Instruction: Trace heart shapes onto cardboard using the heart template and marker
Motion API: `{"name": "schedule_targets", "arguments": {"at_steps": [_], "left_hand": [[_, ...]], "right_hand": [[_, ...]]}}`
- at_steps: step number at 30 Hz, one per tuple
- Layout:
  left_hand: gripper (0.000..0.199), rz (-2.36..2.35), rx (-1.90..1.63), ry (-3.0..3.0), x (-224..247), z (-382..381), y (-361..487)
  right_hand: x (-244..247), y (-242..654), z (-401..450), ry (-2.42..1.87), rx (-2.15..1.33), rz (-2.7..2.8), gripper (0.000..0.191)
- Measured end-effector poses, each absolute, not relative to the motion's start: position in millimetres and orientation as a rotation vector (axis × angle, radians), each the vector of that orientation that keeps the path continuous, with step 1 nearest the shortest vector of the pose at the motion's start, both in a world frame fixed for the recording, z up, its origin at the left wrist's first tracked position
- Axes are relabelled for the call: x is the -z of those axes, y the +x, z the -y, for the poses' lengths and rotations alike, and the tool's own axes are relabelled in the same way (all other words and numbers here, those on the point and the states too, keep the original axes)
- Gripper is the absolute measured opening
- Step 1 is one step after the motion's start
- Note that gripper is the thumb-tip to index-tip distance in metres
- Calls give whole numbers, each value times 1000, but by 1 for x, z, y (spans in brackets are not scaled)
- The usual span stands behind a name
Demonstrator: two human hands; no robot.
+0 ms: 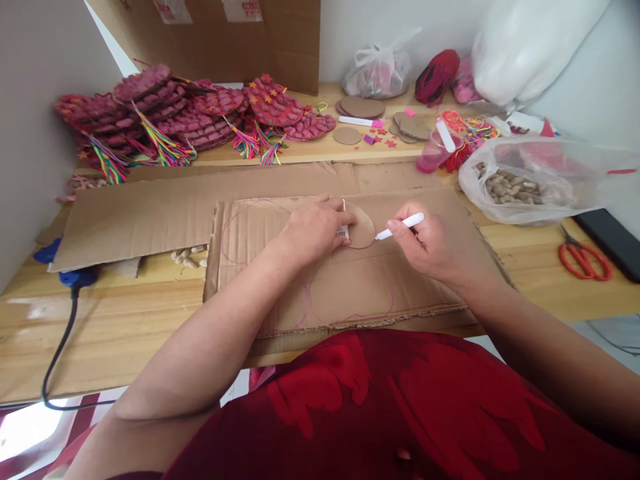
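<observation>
My left hand (320, 225) presses a round cardboard disc (364, 230) down onto a large cardboard sheet (280, 283), covering the disc's left part. A small white label with print shows beside my fingertips. My right hand (425, 241) grips a white marker (400, 225), its tip at the disc's right edge. Faint purple curved outlines run over the sheet at the left and below the disc.
Pink, layered crafts (200, 113) with colourful tassels pile up at the back left. Cardboard discs (364, 107) and a pink-capped marker (357, 122) lie behind the sheet. At right are a bag of peanuts (510, 187), red-handled scissors (584, 260) and a black phone-like slab (613, 240).
</observation>
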State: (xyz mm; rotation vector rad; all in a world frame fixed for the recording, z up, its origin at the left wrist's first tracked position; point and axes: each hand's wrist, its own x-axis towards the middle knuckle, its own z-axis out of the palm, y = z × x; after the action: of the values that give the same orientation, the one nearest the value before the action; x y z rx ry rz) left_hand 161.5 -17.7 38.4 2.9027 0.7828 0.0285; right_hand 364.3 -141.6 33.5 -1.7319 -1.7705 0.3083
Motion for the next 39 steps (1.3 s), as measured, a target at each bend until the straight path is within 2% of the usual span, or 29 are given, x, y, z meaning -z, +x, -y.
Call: {"name": "schedule_targets", "arguments": {"at_steps": [28,39], "left_hand": [[29,-724,-130,2805,-26,11,159],[36,-771,-52,2795,-31,12,160]], "right_hand": [[-26,326,133,-1424,-370,1932,16],[-36,357,144,-1679,-303,1904,19]]}}
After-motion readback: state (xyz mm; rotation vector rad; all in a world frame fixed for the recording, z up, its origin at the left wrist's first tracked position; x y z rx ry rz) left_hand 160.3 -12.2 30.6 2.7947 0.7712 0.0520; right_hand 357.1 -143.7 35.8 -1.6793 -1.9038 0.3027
